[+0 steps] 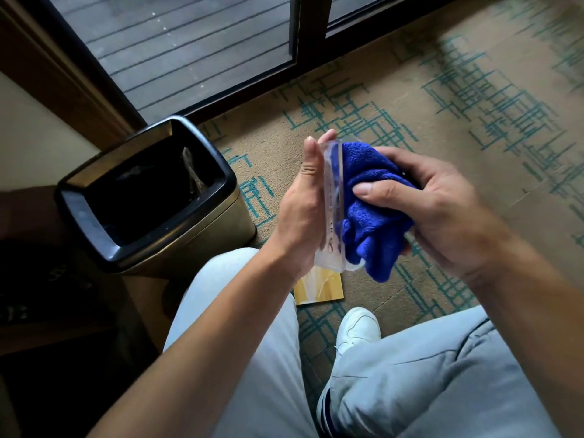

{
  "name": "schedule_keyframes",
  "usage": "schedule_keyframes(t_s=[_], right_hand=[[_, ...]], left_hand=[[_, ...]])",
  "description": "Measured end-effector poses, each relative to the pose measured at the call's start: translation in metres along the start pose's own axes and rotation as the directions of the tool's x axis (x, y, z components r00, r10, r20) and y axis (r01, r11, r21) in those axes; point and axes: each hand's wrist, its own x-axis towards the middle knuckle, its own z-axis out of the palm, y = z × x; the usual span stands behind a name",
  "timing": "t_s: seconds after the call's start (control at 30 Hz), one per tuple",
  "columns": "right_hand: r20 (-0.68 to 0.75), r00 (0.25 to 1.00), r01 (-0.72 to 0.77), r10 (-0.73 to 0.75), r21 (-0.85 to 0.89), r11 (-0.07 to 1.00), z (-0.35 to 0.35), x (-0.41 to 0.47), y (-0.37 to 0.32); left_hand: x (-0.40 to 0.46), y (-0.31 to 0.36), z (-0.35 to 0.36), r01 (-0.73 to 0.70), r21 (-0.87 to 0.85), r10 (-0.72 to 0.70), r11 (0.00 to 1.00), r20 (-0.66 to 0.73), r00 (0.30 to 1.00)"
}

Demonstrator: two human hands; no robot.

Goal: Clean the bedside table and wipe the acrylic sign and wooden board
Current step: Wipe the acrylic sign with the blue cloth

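Over the carpet (474, 128), between the knees, both hands work the acrylic sign (333, 210). Step in hand looks like the sign wipe.

Left hand (303, 210): fingers straight, thumb up, palm flat against the sign's left face, fingertips showing past the top edge. It braces the sign from that side and holds it nearly edge-on to the camera, upright with a slight tilt.

Right hand (442, 213): clamped on the blue cloth (376, 210), thumb on top, fingers curled under the bunched fabric. Cloth is pressed against the sign's right face, so the sign sits sandwiched between left palm and cloth. Cloth tail hangs below the sign's lower end.

Wooden board (319, 287): I take the yellowish piece flat on the carpet to be it, just below the hands, between the left leg and the white shoe (357, 327). Nothing touches it, so that step is not yet done, in my judgement.

Bin (151, 197) stands left of the hands, open, beside the dark furniture at the left edge. Can't tell if that is the bedside table.

Next move, as I judge it: 1 cloth pass along the full right face, then flip for side 2. That calls for a steady left-hand brace, since the smooth plastic could slip.
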Motion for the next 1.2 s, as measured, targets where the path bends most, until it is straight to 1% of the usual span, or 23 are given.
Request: schedule_keyframes(t_s=[0.07,0.17,0.27,0.37,0.5,0.57,0.67,0.8,0.83,0.87,0.93,0.97,1.03,1.1,1.13,1.2], right_hand=[[0.076,0.995,-0.07,0.063,0.1,0.992,-0.006,0.001,0.003],[0.176,0.975,-0.166,0.136,0.174,0.971,-0.012,-0.002,0.007],[0.249,0.953,-0.226,0.171,0.209,0.951,-0.012,-0.006,0.013],[0.241,0.942,-0.266,0.232,0.122,0.956,-0.011,-0.01,0.02],[0.245,0.922,-0.319,0.299,0.046,0.947,-0.014,-0.013,0.024],[0.265,0.91,-0.332,0.319,0.008,0.943,-0.014,-0.013,0.024],[0.301,0.888,-0.342,0.348,-0.074,0.937,-0.014,-0.013,0.022],[0.428,0.8,-0.304,0.421,-0.317,0.898,-0.007,-0.016,0.021],[0.426,0.792,-0.293,0.437,-0.361,0.885,-0.007,-0.017,0.021],[0.397,0.801,-0.286,0.447,-0.402,0.87,-0.01,-0.017,0.021],[0.295,0.852,-0.262,0.432,-0.474,0.841,-0.021,-0.015,0.017],[0.239,0.887,-0.244,0.395,-0.484,0.84,-0.028,-0.013,0.014],[0.122,0.954,-0.206,0.275,-0.4,0.893,-0.037,-0.007,0.01],[0.022,0.985,-0.162,0.173,-0.267,0.95,-0.036,-0.002,0.008],[0.001,0.99,-0.139,0.143,-0.237,0.961,-0.033,-0.001,0.008],[0.008,0.993,-0.11,0.115,-0.237,0.965,-0.026,0.0,0.007]], left_hand=[[0.0,0.0,0.0,-0.023,0.054,0.024,0.998,-0.02,1.0],[0.002,0.003,-0.001,-0.102,0.208,0.11,0.973,-0.03,0.993],[0.004,0.015,0.0,-0.188,0.239,0.191,0.953,0.011,0.981],[0.006,0.022,-0.002,-0.217,0.265,0.211,0.939,0.052,0.976],[0.007,0.019,-0.002,-0.215,0.254,0.215,0.943,0.03,0.976],[0.008,0.019,-0.004,-0.222,0.275,0.235,0.935,-0.014,0.972],[0.011,0.019,-0.008,-0.194,0.309,0.239,0.931,-0.115,0.964],[0.013,0.018,-0.008,-0.188,0.218,0.239,0.958,-0.237,0.942],[0.014,0.017,-0.007,-0.196,0.211,0.248,0.958,-0.262,0.933],[0.015,0.015,-0.008,-0.2,0.212,0.255,0.956,-0.277,0.927],[0.015,0.011,-0.011,-0.187,0.235,0.249,0.954,-0.273,0.929],[0.015,0.009,-0.013,-0.169,0.248,0.235,0.954,-0.263,0.936],[0.013,0.007,-0.015,-0.128,0.239,0.187,0.962,-0.244,0.951],[0.012,0.008,-0.015,-0.073,0.195,0.12,0.978,-0.239,0.964],[0.011,0.009,-0.015,-0.043,0.178,0.086,0.983,-0.242,0.966],[0.011,0.01,-0.016,-0.003,0.183,0.045,0.983,-0.226,0.973]])
